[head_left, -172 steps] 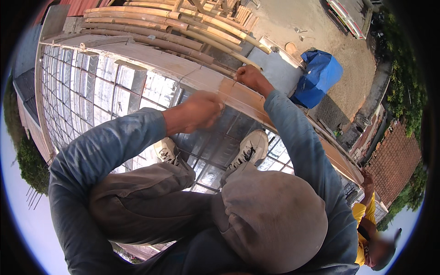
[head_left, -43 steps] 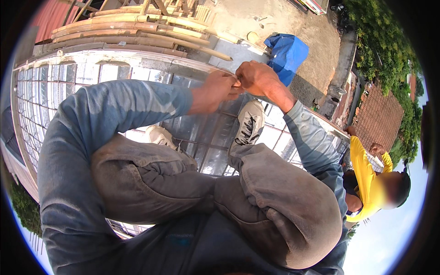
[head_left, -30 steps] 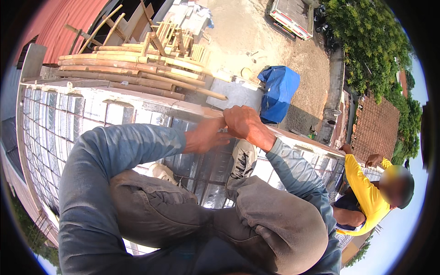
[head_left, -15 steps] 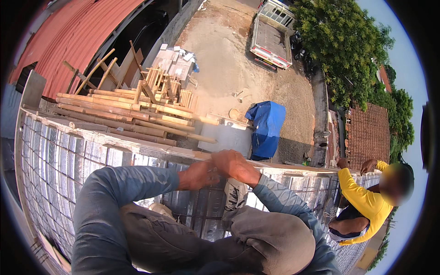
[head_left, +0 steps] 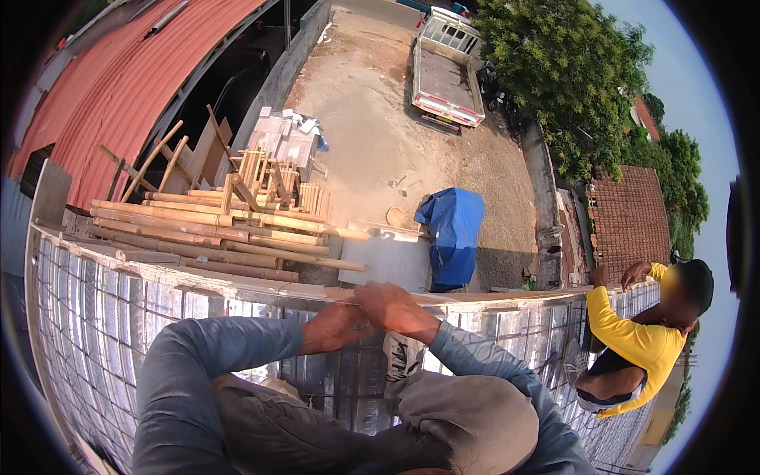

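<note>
Both my hands meet at the wooden edge board (head_left: 257, 291) of a raised deck. My left hand (head_left: 334, 327) is closed, its fingertips turned in toward the other hand. Just right of it, my right hand (head_left: 392, 307) bends over the board, fingers curled down. Whatever lies between the fingers is hidden or too small to name. Beneath them spreads a steel bar mesh (head_left: 178, 305) over shiny corrugated metal decking (head_left: 99, 317). My knees are bent close behind my hands, and a shoe (head_left: 402, 355) rests below my right wrist.
At right, a person in a yellow top (head_left: 637, 348) crouches at the same edge. Beyond and below the edge lie bamboo poles (head_left: 198, 229), a blue tarp (head_left: 451, 237), stacked blocks (head_left: 281, 138) and a parked truck (head_left: 447, 75). A red metal roof (head_left: 134, 87) stands left.
My view has tilted, so the yard and deck edge sit lower in the picture. My hands stay together at the board, with the fingers slightly shifted. The other person's head has turned.
</note>
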Available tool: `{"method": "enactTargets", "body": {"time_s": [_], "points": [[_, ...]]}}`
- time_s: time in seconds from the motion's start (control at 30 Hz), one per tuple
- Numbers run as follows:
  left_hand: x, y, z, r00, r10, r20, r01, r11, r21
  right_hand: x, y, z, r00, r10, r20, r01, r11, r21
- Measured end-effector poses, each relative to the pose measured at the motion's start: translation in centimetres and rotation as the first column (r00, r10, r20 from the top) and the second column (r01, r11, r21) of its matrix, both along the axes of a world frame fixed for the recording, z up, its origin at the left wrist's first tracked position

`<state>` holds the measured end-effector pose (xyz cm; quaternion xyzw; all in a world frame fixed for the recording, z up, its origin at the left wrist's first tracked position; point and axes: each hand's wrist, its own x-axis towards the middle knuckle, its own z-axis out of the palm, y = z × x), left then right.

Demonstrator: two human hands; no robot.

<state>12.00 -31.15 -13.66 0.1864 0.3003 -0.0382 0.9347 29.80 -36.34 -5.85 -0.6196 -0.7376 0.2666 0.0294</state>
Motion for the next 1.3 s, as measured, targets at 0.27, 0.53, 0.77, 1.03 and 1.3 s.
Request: {"method": "enactTargets", "body": {"time_s": [0.27,0.53,0.77,1.03,1.3], "points": [[-0.8,-0.7,-4.9,0.929,-0.164,0.333,-0.022,0.871,0.49,0.8,0.1,-0.6,0.998,0.039,0.059,-0.03,0.989,-0.148],[0.9,-1.3,0.7,0.999,0.041,-0.021,-0.042,0.999,-0.033,1.7,-1.4,-1.7,0.992,-0.074,-0.102,0.065,0.994,-0.089],[0.3,-0.2,1.2,0.999,-0.025,-0.04,0.026,1.0,0.017,1.4,-1.6,-3.6,0.972,-0.015,-0.236,0.065,0.976,0.206],[0.7,-0.3,1.2,0.997,0.069,-0.035,-0.068,0.997,0.033,1.8,-1.4,-3.8,0.97,0.024,-0.243,0.016,0.986,0.163],[0.3,-0.8,0.8,0.999,0.041,-0.018,-0.041,0.999,-0.014,2.0,-0.2,-0.7,0.988,-0.007,-0.151,-0.021,0.983,-0.184]]}}
